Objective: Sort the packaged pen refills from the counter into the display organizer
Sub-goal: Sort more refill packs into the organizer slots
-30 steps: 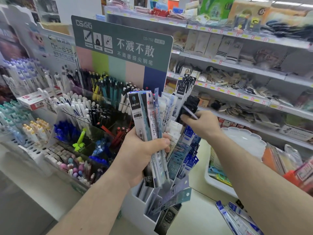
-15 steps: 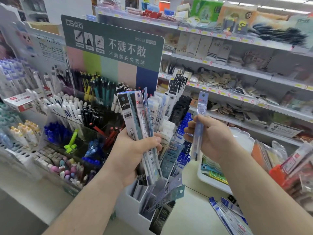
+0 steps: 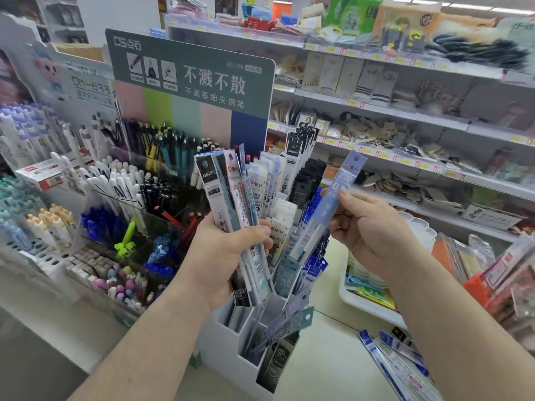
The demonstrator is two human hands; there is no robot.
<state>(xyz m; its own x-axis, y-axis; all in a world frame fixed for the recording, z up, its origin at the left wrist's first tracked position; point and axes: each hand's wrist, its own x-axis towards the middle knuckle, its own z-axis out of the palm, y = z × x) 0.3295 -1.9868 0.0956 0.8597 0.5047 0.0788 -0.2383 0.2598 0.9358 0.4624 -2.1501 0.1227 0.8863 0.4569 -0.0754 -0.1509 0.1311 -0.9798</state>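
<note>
Shop shelves [image 3: 405,120] are filling the background behind a pale counter [image 3: 327,357], with a green sign [image 3: 188,73] standing over racks of pens [image 3: 121,183]. Left hand [image 3: 228,256] is reaching up from lower left, fingers wrapping a fanned bundle [image 3: 228,192] of refill packs held upright before the white organizer [image 3: 231,351]. Right hand [image 3: 373,235] is pinching one blue pack [image 3: 335,201] — tilted, its lower end among the organizer's packs. More packs [image 3: 399,363] are lying on the counter.

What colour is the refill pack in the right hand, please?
Pale blue with white print, in the head view: refill pack, right hand.
</note>
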